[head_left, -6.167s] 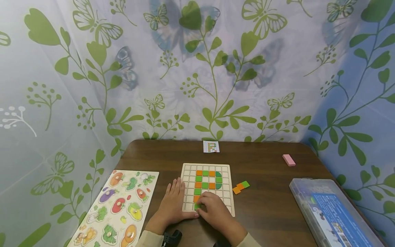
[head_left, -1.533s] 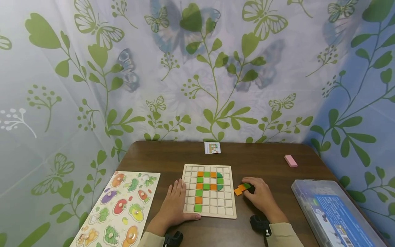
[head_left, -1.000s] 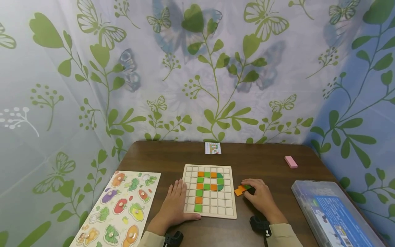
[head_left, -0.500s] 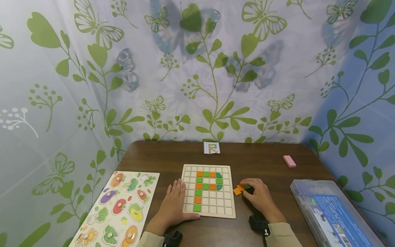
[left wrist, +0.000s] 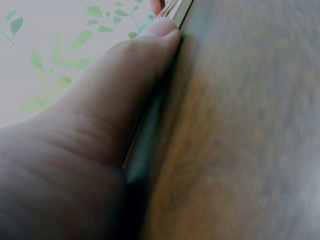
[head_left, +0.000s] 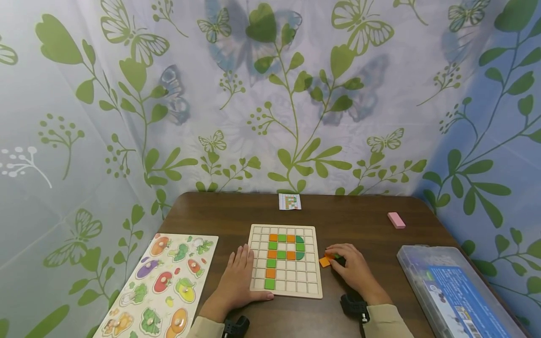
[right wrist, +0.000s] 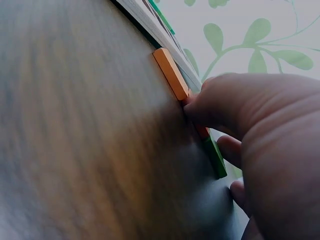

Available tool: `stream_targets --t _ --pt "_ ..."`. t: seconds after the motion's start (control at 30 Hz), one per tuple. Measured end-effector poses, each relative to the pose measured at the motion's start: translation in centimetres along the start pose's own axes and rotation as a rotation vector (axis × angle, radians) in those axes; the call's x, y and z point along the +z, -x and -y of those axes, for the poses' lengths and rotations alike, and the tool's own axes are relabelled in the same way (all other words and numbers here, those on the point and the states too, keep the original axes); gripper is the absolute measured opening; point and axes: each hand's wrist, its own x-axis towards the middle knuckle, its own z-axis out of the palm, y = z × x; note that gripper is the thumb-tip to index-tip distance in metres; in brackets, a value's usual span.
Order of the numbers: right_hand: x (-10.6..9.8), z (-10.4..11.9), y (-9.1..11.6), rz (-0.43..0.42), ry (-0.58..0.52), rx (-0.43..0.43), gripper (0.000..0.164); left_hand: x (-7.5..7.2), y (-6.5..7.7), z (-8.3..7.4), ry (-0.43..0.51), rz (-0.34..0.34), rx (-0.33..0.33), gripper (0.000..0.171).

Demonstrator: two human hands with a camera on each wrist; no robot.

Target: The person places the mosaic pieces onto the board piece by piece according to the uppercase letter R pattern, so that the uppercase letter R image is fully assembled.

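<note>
A wooden grid board lies on the table with orange and green tiles set in it, forming a P shape. My left hand rests flat at its left side, fingers straight, the thumb along the near edge. To the right of the board, my right hand pinches the middle orange tile of a short row between thumb and fingers. One orange tile lies nearer the board, and a green tile lies on the other side, mostly covered by the fingers in the head view.
A vegetable puzzle board lies on the left. A small pattern card sits at the back, a pink block at the back right. A clear plastic case stands on the right. A patterned curtain hangs behind the table.
Earlier my right hand was at the board's bottom green tile; it then moved right to the loose tiles. Lately its fingers shifted slightly left, from the green tile onto the middle orange one.
</note>
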Motion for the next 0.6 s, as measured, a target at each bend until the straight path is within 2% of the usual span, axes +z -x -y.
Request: stream_targets --t 0.6 --pt "0.08 0.17 0.03 -0.012 0.018 0.079 0.022 0.08 -0.03 0.06 -0.013 0.027 -0.020 0.138"
